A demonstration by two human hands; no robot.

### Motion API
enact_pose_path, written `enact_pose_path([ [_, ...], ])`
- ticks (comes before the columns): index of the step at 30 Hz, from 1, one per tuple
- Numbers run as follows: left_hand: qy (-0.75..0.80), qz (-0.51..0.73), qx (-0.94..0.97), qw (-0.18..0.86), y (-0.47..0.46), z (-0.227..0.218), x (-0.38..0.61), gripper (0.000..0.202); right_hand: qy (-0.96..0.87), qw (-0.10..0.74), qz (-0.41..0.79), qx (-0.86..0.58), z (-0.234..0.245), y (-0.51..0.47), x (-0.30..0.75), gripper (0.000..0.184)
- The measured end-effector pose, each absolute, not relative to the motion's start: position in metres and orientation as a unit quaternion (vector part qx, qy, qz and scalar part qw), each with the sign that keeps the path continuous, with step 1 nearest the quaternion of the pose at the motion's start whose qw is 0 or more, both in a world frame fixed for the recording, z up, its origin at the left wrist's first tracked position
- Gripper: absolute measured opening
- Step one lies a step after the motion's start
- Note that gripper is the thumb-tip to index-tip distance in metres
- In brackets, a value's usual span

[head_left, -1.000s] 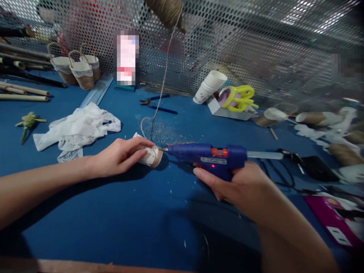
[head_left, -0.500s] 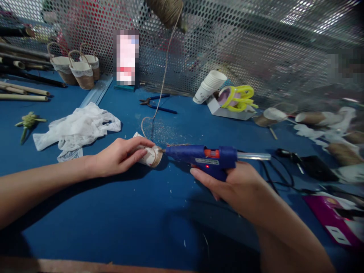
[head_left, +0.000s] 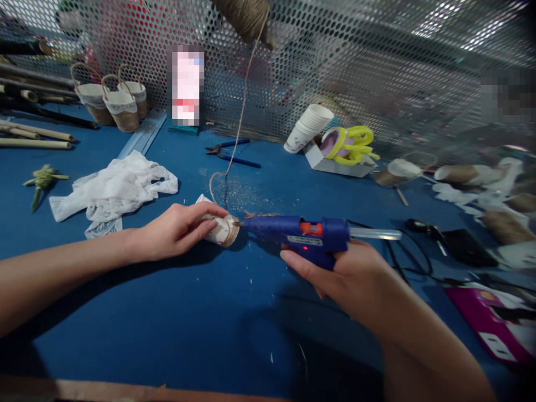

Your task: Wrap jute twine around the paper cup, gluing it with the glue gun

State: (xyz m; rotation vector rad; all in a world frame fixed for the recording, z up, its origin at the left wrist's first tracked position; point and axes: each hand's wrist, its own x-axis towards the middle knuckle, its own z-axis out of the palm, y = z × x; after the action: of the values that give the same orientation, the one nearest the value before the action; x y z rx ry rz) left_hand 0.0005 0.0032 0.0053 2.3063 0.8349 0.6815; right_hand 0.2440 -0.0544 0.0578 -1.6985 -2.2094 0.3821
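Note:
My left hand [head_left: 178, 230] is closed round a small paper cup [head_left: 221, 229] that lies on its side on the blue table, its base partly wound with jute twine. The twine [head_left: 242, 114] runs up from the cup to a spool [head_left: 247, 17] hanging on the mesh wall. My right hand [head_left: 347, 276] grips a blue hot glue gun [head_left: 299, 234] with a red light lit. The gun's nozzle touches the cup's twine-wound base. A clear glue stick [head_left: 374, 234] sticks out of the gun's back.
White lace fabric [head_left: 113, 190] lies at the left. Three small lace-trimmed baskets [head_left: 113, 103] and bamboo sticks [head_left: 33, 137] stand at the far left. Pliers [head_left: 228, 153], stacked paper cups [head_left: 307, 128], yellow pipe cleaners [head_left: 355, 142], a black cord [head_left: 419, 245] and a magenta box [head_left: 494, 324] are around.
The glue gun has moved a little left, bringing its nozzle against the cup's base, and my right hand followed. My left hand and the cup stayed put.

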Motion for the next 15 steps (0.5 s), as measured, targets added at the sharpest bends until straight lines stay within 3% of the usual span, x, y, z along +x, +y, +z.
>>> enact_pose_path([
  [4,0.315,0.253,0.866,0.296,0.0030,0.0046,0.0000,0.030,-0.775,0.125,0.172,-0.595,0.0585,-0.0549,0.2450,0.037],
  [15,0.309,0.259,0.868,0.290,0.0020,0.0047,0.0001,0.029,-0.775,0.125,0.168,-0.596,0.0573,-0.0567,0.2469,0.030],
])
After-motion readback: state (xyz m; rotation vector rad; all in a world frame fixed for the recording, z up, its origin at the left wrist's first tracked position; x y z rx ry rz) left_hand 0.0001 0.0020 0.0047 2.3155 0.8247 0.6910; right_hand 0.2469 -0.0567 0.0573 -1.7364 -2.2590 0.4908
